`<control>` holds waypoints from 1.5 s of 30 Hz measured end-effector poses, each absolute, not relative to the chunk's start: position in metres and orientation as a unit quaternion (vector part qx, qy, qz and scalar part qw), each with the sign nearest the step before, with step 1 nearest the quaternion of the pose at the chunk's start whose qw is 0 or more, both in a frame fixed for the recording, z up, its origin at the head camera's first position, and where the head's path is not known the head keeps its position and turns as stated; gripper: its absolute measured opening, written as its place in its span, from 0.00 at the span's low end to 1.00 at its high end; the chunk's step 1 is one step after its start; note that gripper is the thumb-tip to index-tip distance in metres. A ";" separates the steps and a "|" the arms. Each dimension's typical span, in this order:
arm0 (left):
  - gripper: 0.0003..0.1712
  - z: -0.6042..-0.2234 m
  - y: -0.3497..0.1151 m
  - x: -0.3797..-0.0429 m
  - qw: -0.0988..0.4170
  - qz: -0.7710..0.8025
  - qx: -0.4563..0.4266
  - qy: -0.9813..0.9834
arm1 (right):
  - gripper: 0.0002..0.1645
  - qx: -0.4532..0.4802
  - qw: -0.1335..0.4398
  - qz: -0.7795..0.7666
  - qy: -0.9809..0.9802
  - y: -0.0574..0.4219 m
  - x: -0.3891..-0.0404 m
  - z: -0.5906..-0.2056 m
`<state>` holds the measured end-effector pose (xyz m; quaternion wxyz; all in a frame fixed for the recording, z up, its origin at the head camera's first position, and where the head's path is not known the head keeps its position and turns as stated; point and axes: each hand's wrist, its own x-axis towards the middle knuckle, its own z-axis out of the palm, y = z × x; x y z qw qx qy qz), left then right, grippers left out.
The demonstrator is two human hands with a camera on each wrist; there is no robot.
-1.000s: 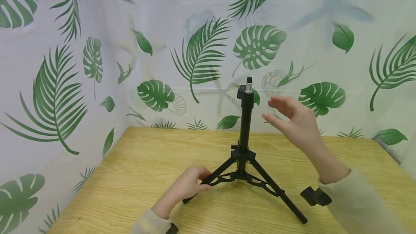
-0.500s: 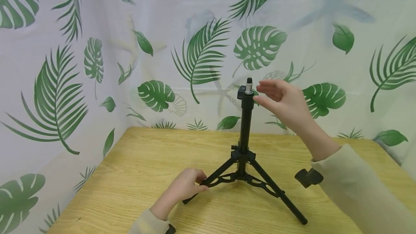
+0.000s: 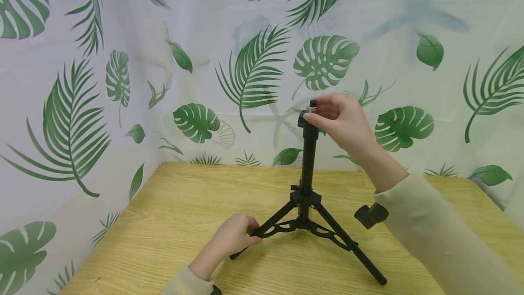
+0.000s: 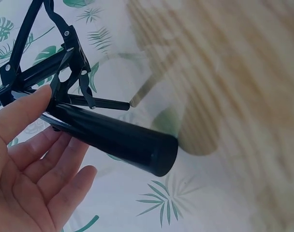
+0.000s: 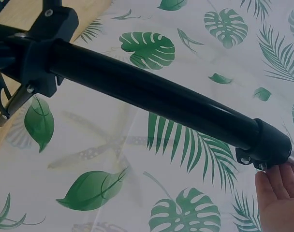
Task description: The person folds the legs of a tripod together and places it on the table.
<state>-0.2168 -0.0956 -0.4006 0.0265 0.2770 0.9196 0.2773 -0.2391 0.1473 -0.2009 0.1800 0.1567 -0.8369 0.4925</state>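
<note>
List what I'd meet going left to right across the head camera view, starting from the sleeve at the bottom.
Left sleeve, left hand, tripod stand's upright column, right hand, right sleeve.

The head view looks forward and down across the counter (image 3: 172,213). Close up, the left wrist view faces a leg (image 4: 113,138), the right the post (image 5: 156,96); all share the tripod (image 3: 304,198).
</note>
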 end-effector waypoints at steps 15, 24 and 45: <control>0.11 -0.400 -0.095 -0.215 0.008 0.269 0.274 0.923 | 0.18 0.142 0.175 0.507 -0.832 0.146 -0.239 -0.201; 0.11 -0.399 -0.093 -0.217 0.009 0.263 0.276 0.924 | 0.19 0.135 0.163 0.494 -0.843 0.147 -0.240 -0.205; 0.10 -0.397 -0.089 -0.216 0.003 0.259 0.279 0.925 | 0.19 0.154 0.155 0.496 -0.840 0.147 -0.237 -0.220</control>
